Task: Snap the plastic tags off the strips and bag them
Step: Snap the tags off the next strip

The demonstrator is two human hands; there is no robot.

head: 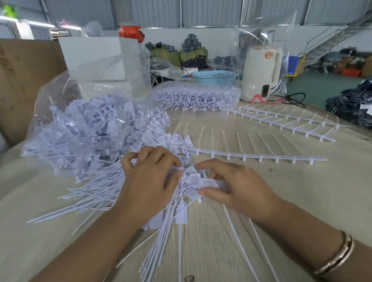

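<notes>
Nearest me, my left hand (149, 182) and right hand (234, 186) meet over a bundle of loose tags (185, 199) on the wooden table (321, 207); the left hand's curled fingers press down on the tag heads, while the right pinches a flat white tag head between thumb and forefinger. The tags are pale white plastic, each a small rectangular head with a long thin tail, fanning toward me and to the left; too many to count. Just beyond the hands lies one strip (256, 156) with tails still attached, then two more strips (291, 120) farther right. Far left, one clear bag (85, 127) holds a heap of tags; behind it, a stack of strips (199, 97).
</notes>
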